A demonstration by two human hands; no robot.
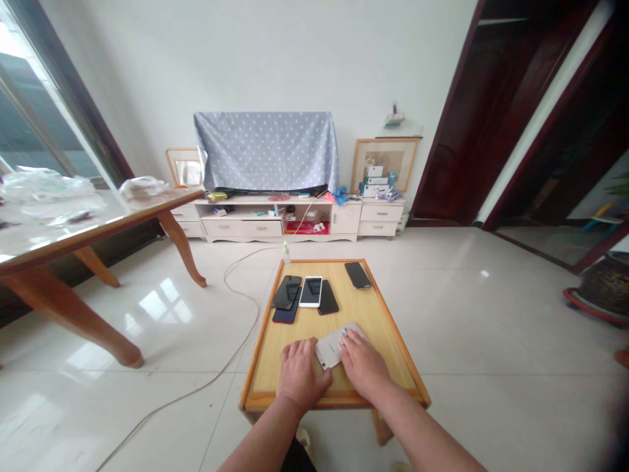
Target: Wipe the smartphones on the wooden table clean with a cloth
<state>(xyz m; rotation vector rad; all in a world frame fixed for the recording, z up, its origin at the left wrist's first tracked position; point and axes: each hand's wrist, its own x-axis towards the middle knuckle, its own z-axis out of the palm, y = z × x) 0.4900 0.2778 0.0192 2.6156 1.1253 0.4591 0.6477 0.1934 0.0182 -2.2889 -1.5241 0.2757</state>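
Note:
A white smartphone (328,350) lies back side up and at a slant on the small wooden table (275,357). My left hand (301,373) grips its left end, thumb at the near corner and fingers at the far one. Across the phone's back press the bunched fingers of my right hand (362,360). A small whitish bit shows under those fingertips, too small to name. Farther up the table, a dark phone (286,292) overlaps a dark blue phone (284,316). Beside them a white phone (311,292) partly covers a black phone (329,298).
Another black phone (358,275) lies near the table's far right corner. A small clear bottle (286,254) stands at the far left corner. On the floor to the left runs a cable (246,337). A larger glossy table (122,213) carries plastic bags. A white cabinet (346,219) lines the wall.

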